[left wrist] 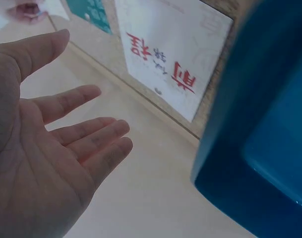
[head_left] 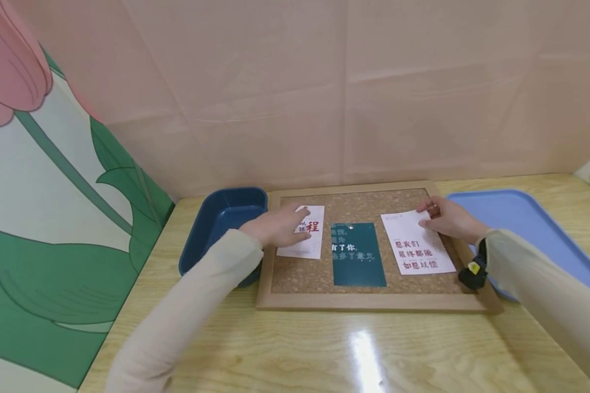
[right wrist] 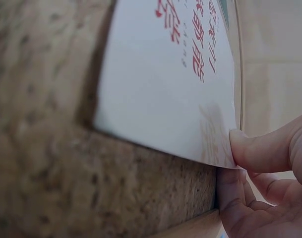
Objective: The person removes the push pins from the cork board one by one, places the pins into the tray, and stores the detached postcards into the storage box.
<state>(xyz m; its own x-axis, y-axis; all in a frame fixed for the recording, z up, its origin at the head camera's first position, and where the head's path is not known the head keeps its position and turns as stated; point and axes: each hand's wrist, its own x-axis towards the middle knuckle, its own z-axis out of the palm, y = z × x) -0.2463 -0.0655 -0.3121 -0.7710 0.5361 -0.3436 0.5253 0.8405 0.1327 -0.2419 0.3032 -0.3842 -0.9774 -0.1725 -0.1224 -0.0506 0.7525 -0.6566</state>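
Observation:
My left hand (head_left: 280, 225) hovers over a white card (head_left: 316, 243) with red and dark characters on the left of a cork board (head_left: 302, 277). In the left wrist view its fingers (left wrist: 98, 139) are spread and apart from the card. My right hand (head_left: 451, 221) pinches the upper right corner of another white card (head_left: 415, 232) with red characters, thumb (right wrist: 262, 148) on top and fingers beneath. This card's near corner is lifted slightly off the cork in the right wrist view. A dark teal card (head_left: 358, 270) lies between the two, with a small pin at its top.
The board has a wooden frame (head_left: 373, 302) and lies on a wood-grain table (head_left: 255, 349). A dark blue tray (head_left: 192, 240) stands at its left, partly behind the left forearm. A light blue tray (head_left: 531, 229) is at the right. A pinkish covered wall (head_left: 295, 98) rises behind.

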